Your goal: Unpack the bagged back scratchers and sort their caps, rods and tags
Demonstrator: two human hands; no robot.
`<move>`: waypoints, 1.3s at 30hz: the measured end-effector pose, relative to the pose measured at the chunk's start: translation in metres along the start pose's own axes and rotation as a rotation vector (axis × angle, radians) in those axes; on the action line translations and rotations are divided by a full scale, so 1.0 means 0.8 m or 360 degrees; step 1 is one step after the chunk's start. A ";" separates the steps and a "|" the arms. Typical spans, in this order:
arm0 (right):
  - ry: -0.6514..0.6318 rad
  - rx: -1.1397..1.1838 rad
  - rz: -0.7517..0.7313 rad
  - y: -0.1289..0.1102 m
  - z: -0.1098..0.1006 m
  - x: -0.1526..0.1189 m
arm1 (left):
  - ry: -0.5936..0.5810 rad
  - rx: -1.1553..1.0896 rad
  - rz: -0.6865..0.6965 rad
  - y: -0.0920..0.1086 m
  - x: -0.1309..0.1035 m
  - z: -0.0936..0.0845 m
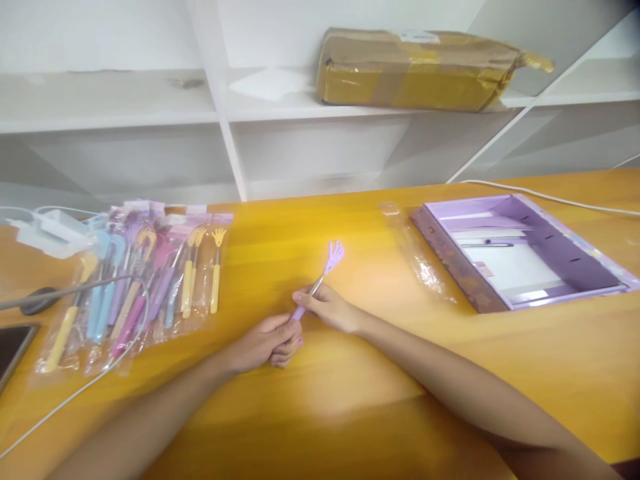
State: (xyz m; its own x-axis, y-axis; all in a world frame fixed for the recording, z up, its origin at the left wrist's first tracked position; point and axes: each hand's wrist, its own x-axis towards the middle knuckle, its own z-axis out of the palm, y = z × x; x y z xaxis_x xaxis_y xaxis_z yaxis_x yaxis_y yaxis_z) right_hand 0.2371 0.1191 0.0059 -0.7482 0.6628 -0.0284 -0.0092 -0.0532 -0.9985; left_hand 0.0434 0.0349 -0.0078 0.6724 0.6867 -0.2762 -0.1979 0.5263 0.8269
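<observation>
A purple back scratcher [335, 257] with a hand-shaped head and a metal shaft is held over the middle of the table, tilted with its head up and to the right. My left hand [278, 339] is closed around its purple handle. Higher up, where handle meets shaft, my right hand [327, 307] pinches it between thumb and fingers. To the left lies a pile of packaged back scratchers [145, 280] in yellow, blue, purple and pink, each in clear plastic. An empty-looking clear plastic sleeve [417, 257] lies right of my hands.
A purple open box [500, 293] with a pen [487, 245] and papers inside stands at the right. White cables and an adapter [53, 232] lie at the left, beside a dark-screened device [15, 350]. A taped brown parcel [415, 70] rests on the white shelf behind.
</observation>
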 end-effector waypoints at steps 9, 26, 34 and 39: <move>0.0110 0.0017 0.0057 0.022 -0.013 -0.001 | -0.0186 -0.0227 0.0006 -0.001 0.006 -0.011; 0.0170 0.0115 -0.0007 0.023 -0.030 0.009 | -0.0146 -0.0289 -0.0147 0.025 0.006 -0.008; 0.0182 0.0182 0.0006 0.024 -0.035 0.009 | -0.0160 -0.0295 -0.0169 0.022 0.004 -0.010; -0.0037 0.0355 0.0030 0.019 -0.031 -0.001 | -0.0139 -0.0271 -0.0151 0.018 0.003 -0.011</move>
State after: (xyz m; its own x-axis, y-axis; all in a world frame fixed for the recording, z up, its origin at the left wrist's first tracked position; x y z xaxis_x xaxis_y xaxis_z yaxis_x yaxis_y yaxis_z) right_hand 0.2541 0.1364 -0.0106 -0.7648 0.6429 -0.0431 -0.1397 -0.2308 -0.9629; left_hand 0.0361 0.0487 -0.0009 0.7515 0.5880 -0.2991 -0.2435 0.6686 0.7026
